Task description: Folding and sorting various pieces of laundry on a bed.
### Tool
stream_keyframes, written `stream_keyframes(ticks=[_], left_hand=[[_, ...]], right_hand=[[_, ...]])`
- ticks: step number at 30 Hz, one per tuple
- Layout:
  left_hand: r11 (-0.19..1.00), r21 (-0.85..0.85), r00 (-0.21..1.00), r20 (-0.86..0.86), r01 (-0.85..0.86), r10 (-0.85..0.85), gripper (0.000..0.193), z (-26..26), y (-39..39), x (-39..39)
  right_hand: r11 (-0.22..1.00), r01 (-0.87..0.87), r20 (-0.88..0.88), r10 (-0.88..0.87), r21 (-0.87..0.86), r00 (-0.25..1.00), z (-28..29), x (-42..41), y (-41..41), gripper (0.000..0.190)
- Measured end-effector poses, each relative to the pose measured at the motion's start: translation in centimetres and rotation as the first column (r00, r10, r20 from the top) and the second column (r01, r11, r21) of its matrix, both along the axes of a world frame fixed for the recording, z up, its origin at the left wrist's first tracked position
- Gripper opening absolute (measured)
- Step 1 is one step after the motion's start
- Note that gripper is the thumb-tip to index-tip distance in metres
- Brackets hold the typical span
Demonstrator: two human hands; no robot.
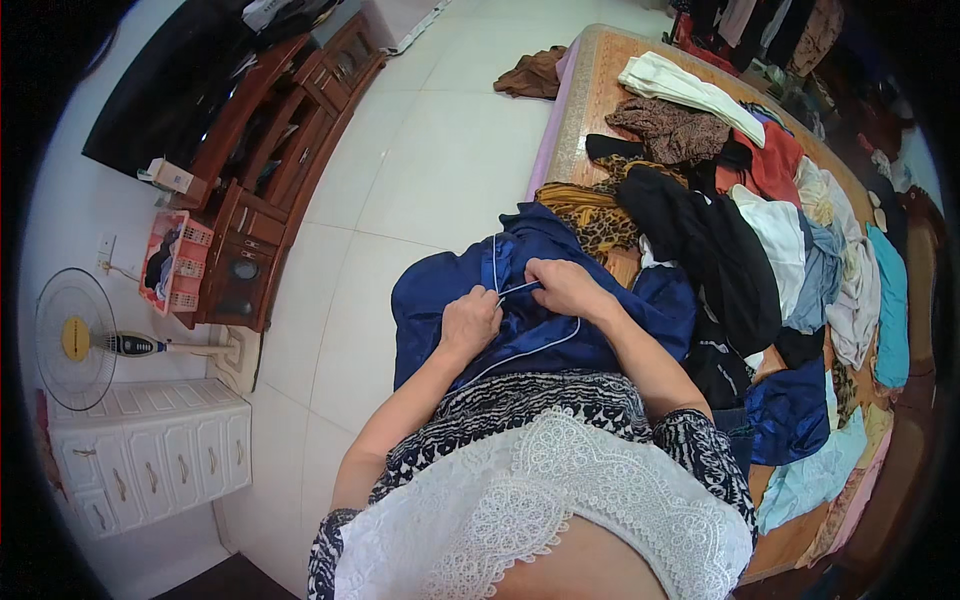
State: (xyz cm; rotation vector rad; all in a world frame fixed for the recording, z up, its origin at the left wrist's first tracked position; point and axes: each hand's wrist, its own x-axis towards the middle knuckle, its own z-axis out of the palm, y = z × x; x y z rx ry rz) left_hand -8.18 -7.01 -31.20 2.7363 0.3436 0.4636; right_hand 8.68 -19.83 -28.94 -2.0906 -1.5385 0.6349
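Note:
A dark blue shiny garment (442, 300) lies spread over my lap and against the edge of the bed. Across it runs a thin white cord (525, 351), which curves down toward my waist. My left hand (472, 322) is closed on the cord near the middle of the garment. Just to the right, my right hand (564, 289) pinches a piece of the cord, which stretches short and taut between both hands. The fingertips of both hands are partly hidden, so the exact crossing of the cord is hard to tell.
Beside me on the right, a bed with a woven mat (592, 97) bears many heaped clothes, among them black trousers (705, 255) and white folded cloth (690, 90). A brown garment (529, 73) lies on the floor. At left stand a fan (76, 339), white drawers (157, 457) and a wooden cabinet (247, 247).

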Motion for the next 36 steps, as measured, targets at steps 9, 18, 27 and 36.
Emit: stream_keyframes(ticks=[9, 18, 27, 36], left_hand=[[0.999, 0.051, 0.999, 0.030, -0.013, 0.012, 0.016, -1.7, -0.1, -0.1], [0.772, -0.624, 0.929, -0.203, 0.121, -0.310, 0.029, 2.0, 2.8, -3.0], [0.451, -0.408, 0.608, -0.524, -0.794, 0.596, 0.042, -4.8, 11.9, -16.1], [-0.490, -0.601, 0.487, -0.799, -0.631, 0.352, 0.062, -9.7, 6.3, -20.3]], right_hand=[[0.975, -0.125, -0.013, 0.129, 0.182, 0.992, 1.6, -6.5, -1.5, 0.010], [0.948, -0.317, -0.381, 0.289, -0.012, 0.878, 4.9, -5.2, -4.6, 0.026], [0.865, 0.447, -0.071, -0.443, 0.227, 0.893, 1.0, -1.2, -8.9, 0.021], [0.783, 0.583, 0.280, -0.523, -0.217, 0.805, -6.4, 3.3, -9.8, 0.041]])
